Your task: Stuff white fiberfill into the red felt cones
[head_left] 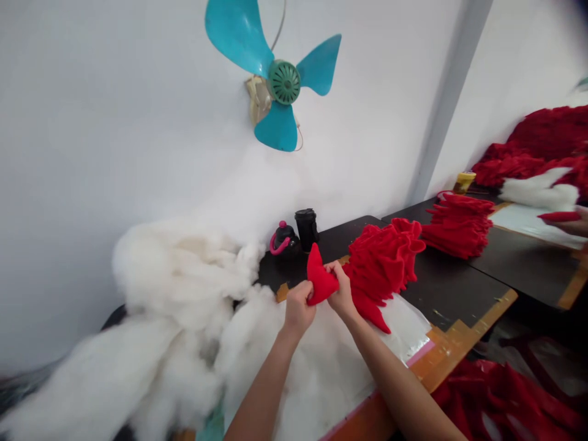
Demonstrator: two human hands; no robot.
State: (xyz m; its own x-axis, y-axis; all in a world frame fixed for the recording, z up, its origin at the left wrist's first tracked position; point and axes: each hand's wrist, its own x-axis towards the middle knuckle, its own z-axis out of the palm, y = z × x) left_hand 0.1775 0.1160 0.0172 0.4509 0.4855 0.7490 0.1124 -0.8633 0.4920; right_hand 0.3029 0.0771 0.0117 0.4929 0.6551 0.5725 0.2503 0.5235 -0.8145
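Between my two hands is a red fabric piece (pixel 321 278), plump and with a pointed tip standing upward. My left hand (pixel 299 304) is closed on its lower left edge. On the opposite side, my right hand (pixel 340 288) grips the right edge with bent fingers. Whether the piece has an opening is hidden by my hands. Just right of my right hand rises a stack of red fabric pieces (pixel 383 257), with a pointed red piece (pixel 373 313) lying at its foot. Loose white stuffing (pixel 257 324) lies beside my left hand.
A large heap of white stuffing (pixel 184 263) fills the left. Behind my hands stand a black cup (pixel 307 228) and a black round container (pixel 285 239) with a pink handle. A blue fan (pixel 285 82) hangs on the wall. At right, another person's hand (pixel 572 223) holds a red piece.
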